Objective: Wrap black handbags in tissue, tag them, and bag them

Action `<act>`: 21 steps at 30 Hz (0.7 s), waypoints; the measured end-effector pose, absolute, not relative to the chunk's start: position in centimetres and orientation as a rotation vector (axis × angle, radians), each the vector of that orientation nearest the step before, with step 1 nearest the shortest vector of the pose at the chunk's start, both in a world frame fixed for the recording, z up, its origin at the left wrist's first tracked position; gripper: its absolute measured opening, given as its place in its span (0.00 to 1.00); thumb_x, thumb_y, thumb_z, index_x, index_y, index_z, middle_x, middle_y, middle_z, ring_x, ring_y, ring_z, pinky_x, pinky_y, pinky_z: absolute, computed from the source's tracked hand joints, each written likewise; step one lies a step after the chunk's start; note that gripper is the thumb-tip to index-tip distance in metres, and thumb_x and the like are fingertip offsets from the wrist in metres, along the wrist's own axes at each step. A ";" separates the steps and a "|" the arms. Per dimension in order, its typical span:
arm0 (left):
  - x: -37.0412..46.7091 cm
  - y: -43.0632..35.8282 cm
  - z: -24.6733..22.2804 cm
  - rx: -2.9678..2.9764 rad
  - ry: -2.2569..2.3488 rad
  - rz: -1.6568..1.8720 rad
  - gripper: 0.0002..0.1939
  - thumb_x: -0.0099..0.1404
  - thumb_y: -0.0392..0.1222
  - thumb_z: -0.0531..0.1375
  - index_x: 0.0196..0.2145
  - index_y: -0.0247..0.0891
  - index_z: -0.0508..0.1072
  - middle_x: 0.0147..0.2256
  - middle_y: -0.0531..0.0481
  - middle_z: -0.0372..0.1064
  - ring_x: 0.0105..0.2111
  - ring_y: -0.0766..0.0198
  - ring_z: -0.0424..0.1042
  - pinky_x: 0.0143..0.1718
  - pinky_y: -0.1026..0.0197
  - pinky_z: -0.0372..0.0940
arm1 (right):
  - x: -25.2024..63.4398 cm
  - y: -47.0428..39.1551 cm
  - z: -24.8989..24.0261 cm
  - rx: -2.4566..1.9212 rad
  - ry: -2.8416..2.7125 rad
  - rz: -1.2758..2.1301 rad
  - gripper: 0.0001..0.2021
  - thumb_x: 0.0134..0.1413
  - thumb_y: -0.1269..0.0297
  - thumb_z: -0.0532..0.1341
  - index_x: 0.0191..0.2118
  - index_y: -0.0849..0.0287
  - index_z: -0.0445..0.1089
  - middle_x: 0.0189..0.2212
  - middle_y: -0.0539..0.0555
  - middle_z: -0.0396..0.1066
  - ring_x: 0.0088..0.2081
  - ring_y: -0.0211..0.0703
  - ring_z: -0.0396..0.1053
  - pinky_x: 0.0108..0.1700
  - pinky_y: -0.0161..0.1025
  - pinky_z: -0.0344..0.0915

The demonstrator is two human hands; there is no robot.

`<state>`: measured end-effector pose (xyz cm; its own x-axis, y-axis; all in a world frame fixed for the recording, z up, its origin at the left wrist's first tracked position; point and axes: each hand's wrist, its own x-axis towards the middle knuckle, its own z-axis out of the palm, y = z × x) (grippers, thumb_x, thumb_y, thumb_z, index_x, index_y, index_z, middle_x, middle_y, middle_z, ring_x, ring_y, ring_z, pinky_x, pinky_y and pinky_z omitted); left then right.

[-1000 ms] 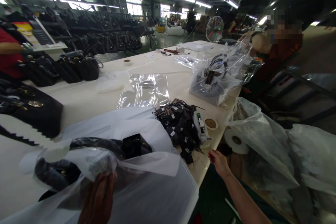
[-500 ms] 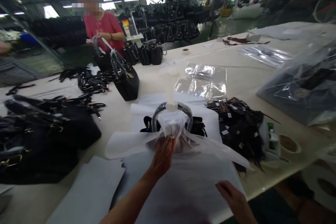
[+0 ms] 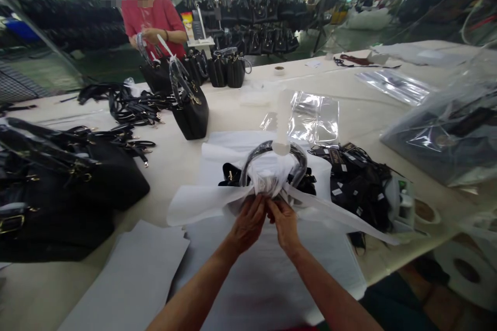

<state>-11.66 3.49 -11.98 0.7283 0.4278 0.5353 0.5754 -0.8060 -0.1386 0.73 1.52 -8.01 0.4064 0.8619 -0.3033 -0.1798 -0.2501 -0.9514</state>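
Note:
A black handbag sits in front of me, mostly hidden under white wrapping paper. Its arched handle is covered in clear film, and a white strip sticks up from it. My left hand presses its fingers together on the gathered paper at the bag's near side. Right beside it, my right hand pinches the same bunched paper, fingertips almost meeting the left ones. One long paper end trails out to the right.
Black handbags and straps crowd the left. Paper sheets lie near me, and black tags are heaped on the right beside a tape roll. Clear bags lie beyond. Across the table, a person in red handles a bag.
My right hand has come up from the lower right to the gathered paper, beside my left hand, which stays there. The view has shifted slightly.

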 end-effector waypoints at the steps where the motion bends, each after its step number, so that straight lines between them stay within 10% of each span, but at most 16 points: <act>1: -11.7 3.6 -11.9 -2.654 -0.776 -0.726 0.25 0.63 0.26 0.46 0.57 0.19 0.55 0.56 0.30 0.58 0.63 0.48 0.41 0.58 0.48 0.57 | 0.6 1.7 -8.2 -1.523 -0.634 1.106 0.19 0.40 0.47 0.63 0.21 0.61 0.67 0.16 0.46 0.62 0.19 0.33 0.57 0.21 0.31 0.55; 13: -11.6 4.2 -9.6 -2.566 -0.774 -0.727 0.21 0.64 0.29 0.45 0.52 0.21 0.64 0.52 0.34 0.64 0.56 0.53 0.58 0.54 0.53 0.60 | 0.1 2.6 -8.7 -1.744 -0.659 0.977 0.23 0.42 0.43 0.59 0.16 0.59 0.64 0.12 0.48 0.62 0.14 0.34 0.58 0.17 0.32 0.56; 21: -10.9 4.1 -9.9 -2.361 -0.890 -0.493 0.23 0.62 0.32 0.45 0.52 0.31 0.67 0.56 0.43 0.61 0.53 0.57 0.60 0.51 0.54 0.59 | 1.0 2.5 -7.2 -1.710 -0.473 1.320 0.09 0.40 0.62 0.59 0.20 0.62 0.66 0.15 0.49 0.67 0.16 0.32 0.61 0.18 0.29 0.58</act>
